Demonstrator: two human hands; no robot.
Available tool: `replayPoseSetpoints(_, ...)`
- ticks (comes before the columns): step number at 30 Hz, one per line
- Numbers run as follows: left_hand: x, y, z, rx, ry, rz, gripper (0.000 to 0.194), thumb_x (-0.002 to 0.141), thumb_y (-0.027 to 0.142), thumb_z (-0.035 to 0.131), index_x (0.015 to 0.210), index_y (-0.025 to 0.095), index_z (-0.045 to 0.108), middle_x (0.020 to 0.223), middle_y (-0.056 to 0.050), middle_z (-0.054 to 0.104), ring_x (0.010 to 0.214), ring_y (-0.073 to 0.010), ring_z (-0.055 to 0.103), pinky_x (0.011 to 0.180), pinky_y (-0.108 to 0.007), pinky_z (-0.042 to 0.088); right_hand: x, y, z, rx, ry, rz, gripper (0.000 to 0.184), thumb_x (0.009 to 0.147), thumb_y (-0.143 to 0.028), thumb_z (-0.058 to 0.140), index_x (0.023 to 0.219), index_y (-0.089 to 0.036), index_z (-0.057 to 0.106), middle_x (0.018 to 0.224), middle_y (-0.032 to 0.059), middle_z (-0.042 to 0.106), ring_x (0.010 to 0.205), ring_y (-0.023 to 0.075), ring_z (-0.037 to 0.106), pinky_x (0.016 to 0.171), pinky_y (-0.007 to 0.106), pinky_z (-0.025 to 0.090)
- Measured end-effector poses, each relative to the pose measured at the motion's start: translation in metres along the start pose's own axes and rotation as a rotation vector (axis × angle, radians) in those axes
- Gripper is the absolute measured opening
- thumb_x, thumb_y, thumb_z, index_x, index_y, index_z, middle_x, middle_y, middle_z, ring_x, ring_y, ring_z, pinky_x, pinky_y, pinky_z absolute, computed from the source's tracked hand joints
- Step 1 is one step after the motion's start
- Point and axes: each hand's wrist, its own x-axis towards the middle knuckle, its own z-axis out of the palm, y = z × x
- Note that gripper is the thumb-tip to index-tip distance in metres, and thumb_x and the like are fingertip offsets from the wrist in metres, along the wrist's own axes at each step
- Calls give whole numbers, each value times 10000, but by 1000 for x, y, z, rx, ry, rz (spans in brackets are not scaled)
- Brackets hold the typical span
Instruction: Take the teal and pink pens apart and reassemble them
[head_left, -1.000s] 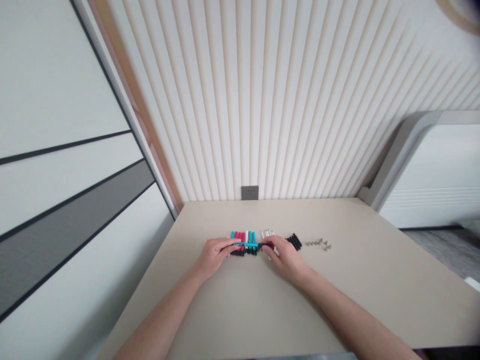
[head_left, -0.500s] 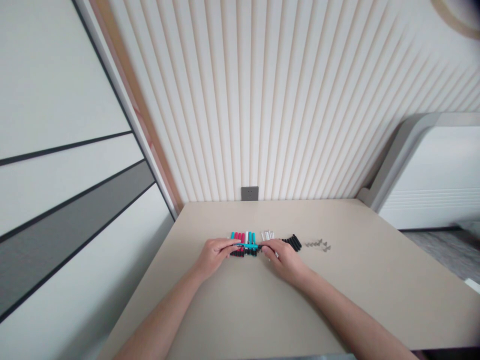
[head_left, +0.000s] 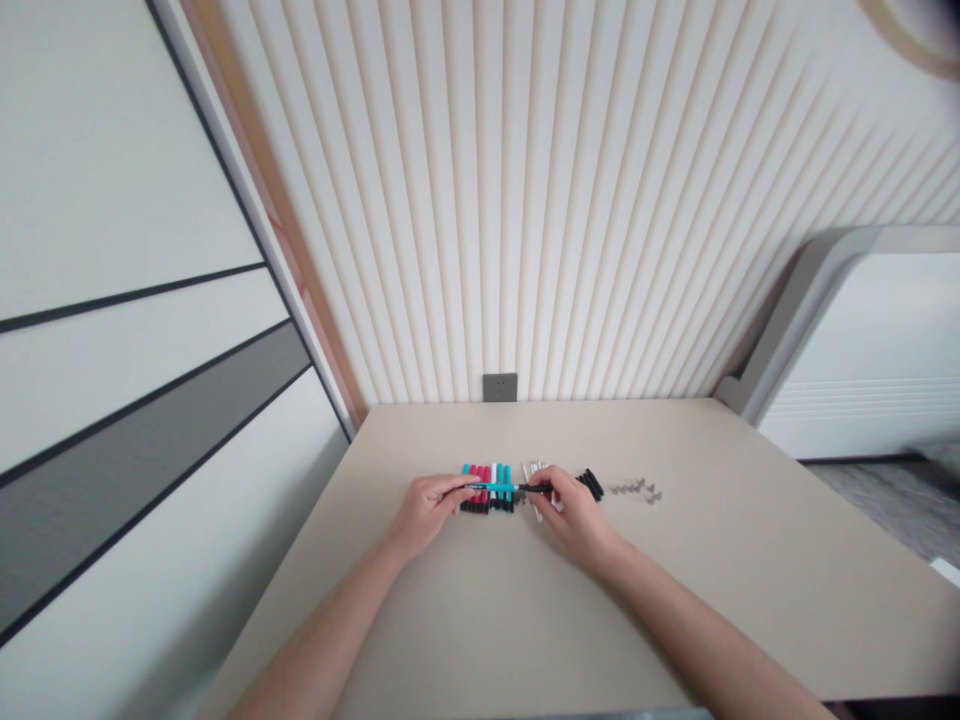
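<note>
"What's furthest left?"

"White and grey wall panels (head_left: 112, 300) with dark lines. Beside them, the slatted wall (head_left: 600, 200) rises behind the beige table (head_left: 750, 570), with a grey wall socket (head_left: 499, 387) just above the table's far edge."

"And the left hand (head_left: 427, 512)?"

"It's closed in a pinch, its fingers (head_left: 442, 490) gripping the left end of a slim teal pen (head_left: 491, 487). The pen is level, held just above the table."

"What's under it?"

"A tight row of pens (head_left: 487, 505), teal, red and white, lying side by side with their black ends nearest the person. The held pen crosses over them."

"Moving right?"

"A few small white tubes (head_left: 534, 475) lie just past the row, partly hidden by the right hand (head_left: 574, 515). That hand is pinching the pen's black end, so both hands share the one pen."

"What's beyond that?"

"A small bunch of black pen barrels (head_left: 590, 484) sits just beside the right hand. Further along lie some tiny metal parts (head_left: 636, 490), too small to identify. Past the table's right edge stands a white cabinet (head_left: 855, 350), above a grey floor (head_left: 885, 500)."
</note>
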Motion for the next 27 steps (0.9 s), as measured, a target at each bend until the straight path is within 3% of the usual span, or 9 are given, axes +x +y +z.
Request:
replayPoseSetpoints(5,1,-1,0,-72,61,-80,304,890,381,575,1026,141,702,612,-5,630,559,-127,554,569,-222,441,0,-1,-1,-4,36,-11,143,916,-291,525,991,-206,611,834,33,642,703,153,551,681,267,453)
replayPoseSetpoints(11,2,2,-2,-185,92,-139,315,896,401,554,1038,136,648,816,-51,696,580,-111,540,575,-223,444,1,0,-4,-3,72,15,238,929,-346,508,1069,-206,641,977,70,693,753,171,597,722,292,485)
replayPoseSetpoints(17,4,3,-3,-256,168,-165,331,893,437,549,1023,141,621,846,-54,690,577,-105,530,577,-228,436,1,4,-3,26,89,60,265,926,-372,510,1065,-210,666,1001,70,704,746,173,607,726,298,494)
replayPoseSetpoints(27,5,-1,-1,-305,172,-190,334,889,445,560,1027,144,605,879,-72,698,593,-103,516,560,-221,411,2,3,-2,144,82,191,312,908,-415,519,1079,-202,669,940,55,707,688,159,570,638,275,464)
